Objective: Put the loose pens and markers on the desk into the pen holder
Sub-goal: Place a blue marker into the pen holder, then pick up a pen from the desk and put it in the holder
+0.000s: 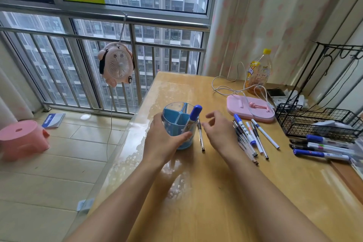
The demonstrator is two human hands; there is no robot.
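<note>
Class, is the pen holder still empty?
No: one blue-capped marker already stands in the pen holder, which the left hand grips.

The pen holder (179,124) — round, translucent blue, split into compartments — stands upright near the desk's (196,192) left edge, a blue-capped marker (193,117) leaning inside. One black pen (200,136) lies just right; a loose cluster of pens (249,139) and three markers (322,148) lie toward the right edge.

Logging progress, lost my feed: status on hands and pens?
Left hand gripping pen holder, one blue marker inside. Right hand open, empty. Loose pens right of it; nothing blocking.
</note>
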